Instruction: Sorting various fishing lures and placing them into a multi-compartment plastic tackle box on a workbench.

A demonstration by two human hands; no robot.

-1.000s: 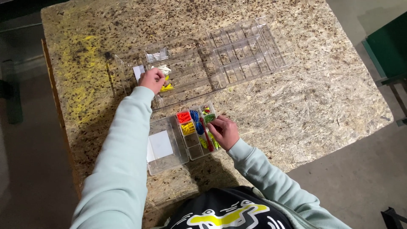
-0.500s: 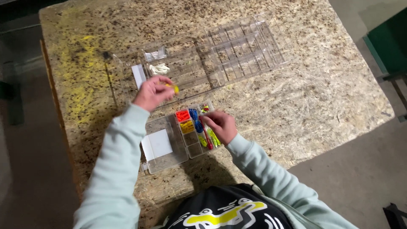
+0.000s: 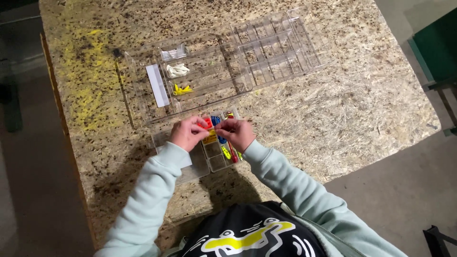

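Note:
A small clear compartment box (image 3: 200, 164) lies near the table's front edge, holding red, blue, yellow and green small pieces. My left hand (image 3: 187, 133) rests over its left part, fingertips pinching at a red piece (image 3: 207, 123). My right hand (image 3: 236, 133) is over the box's right part, fingers curled beside the blue pieces (image 3: 216, 122); what it grips is hidden. Behind the box lies a large clear organizer tray (image 3: 238, 62) with white pieces (image 3: 177, 70) and yellow pieces (image 3: 182, 89) in its left compartments.
A white strip (image 3: 157, 85) lies in the organizer's left side. The work surface is a chipboard table (image 3: 362, 104) with yellow paint marks at the left. A green object (image 3: 438, 52) stands off the table at the right. The floor is dark.
My left hand has come back from the large organizer, where yellow pieces now lie, to the small box. It now meets my right hand over the coloured pieces.

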